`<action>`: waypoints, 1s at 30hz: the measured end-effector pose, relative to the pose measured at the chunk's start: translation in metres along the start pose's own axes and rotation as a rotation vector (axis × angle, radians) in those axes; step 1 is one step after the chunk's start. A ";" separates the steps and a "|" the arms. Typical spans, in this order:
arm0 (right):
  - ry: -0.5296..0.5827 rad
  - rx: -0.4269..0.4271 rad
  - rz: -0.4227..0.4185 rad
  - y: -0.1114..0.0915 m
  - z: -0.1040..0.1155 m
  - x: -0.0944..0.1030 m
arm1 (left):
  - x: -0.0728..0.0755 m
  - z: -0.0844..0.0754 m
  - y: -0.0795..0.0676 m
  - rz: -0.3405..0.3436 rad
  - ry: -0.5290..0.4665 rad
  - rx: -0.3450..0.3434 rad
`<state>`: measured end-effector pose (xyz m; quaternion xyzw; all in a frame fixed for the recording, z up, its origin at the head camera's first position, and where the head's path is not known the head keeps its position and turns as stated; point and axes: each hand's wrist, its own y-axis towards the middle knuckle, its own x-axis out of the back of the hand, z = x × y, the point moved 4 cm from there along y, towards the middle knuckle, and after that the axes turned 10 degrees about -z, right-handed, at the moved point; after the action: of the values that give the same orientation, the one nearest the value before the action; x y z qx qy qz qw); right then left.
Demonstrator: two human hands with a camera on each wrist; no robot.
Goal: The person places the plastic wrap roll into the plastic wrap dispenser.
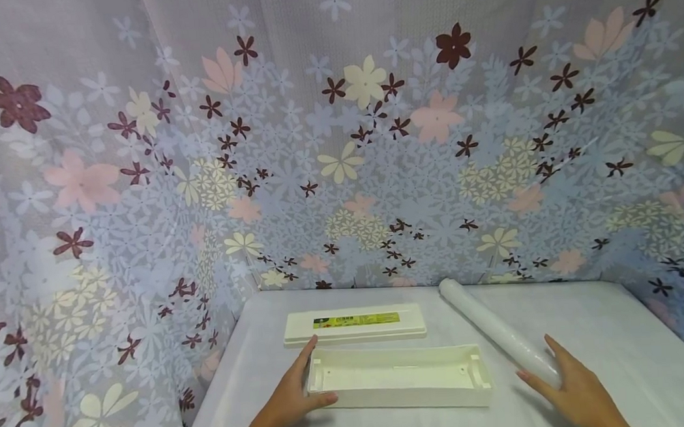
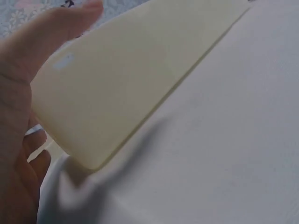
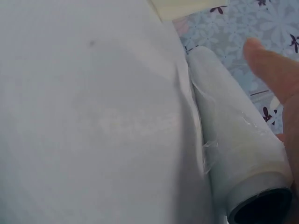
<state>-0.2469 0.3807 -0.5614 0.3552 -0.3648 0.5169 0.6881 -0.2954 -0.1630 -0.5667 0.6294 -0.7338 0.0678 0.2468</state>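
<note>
An open cream plastic cling film box (image 1: 412, 397) lies lengthwise on the white-covered table. My left hand (image 1: 289, 399) holds its left end, the thumb at the front rim and the index finger behind the end. In the left wrist view, the box's long outer wall (image 2: 126, 88) shows beside the thumb. The box's lid (image 1: 355, 333), with a yellow-green label, lies behind it. To the right, a roll of cling film (image 1: 496, 328) slants across the table. Beside its near end is my right hand (image 1: 576, 388), thumb and index finger spread apart. The roll's dark hollow core (image 3: 264, 207) shows in the right wrist view.
A white cloth (image 1: 608, 334) covers the table. Behind the table and along its sides hangs a floral curtain (image 1: 347, 193), close to the back edge and the far end of the roll.
</note>
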 end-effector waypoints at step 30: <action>0.093 -0.032 -0.133 -0.016 -0.013 -0.001 | -0.006 0.008 -0.001 -0.021 -0.165 0.013</action>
<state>-0.2298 0.3878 -0.5701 0.3434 -0.3162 0.4800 0.7427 -0.2958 -0.1610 -0.5766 0.6421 -0.7445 0.0177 0.1820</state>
